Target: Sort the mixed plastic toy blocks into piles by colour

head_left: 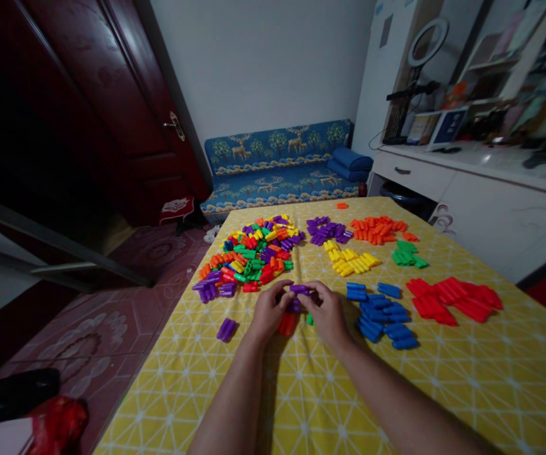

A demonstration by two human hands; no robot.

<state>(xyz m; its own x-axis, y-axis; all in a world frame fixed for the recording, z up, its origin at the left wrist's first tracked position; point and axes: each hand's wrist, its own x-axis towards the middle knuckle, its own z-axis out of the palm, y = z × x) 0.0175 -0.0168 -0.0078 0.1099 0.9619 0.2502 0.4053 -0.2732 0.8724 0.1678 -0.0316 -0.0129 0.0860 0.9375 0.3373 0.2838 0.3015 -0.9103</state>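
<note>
Both my hands meet near the table's middle over purple bullet-shaped building blocks (300,289). My left hand (272,306) has its fingers closed on the left end of the purple blocks, and my right hand (326,309) pinches the right end. Just below my fingers lie an orange-red block (287,325) and a green block (309,319), partly hidden. Left of my left hand rests a loose purple block (226,330). A mixed-colour heap (254,253) spreads beyond it, while a pile of blue blocks (382,313) sits right of my right hand.
Sorted piles stand farther off: purple (327,230), yellow (351,259), orange (378,229), green (408,254) and red (455,298). One orange block (342,205) lies by the far edge. A yellow patterned cloth (301,392) covers the table. Behind it is a blue sofa (277,177).
</note>
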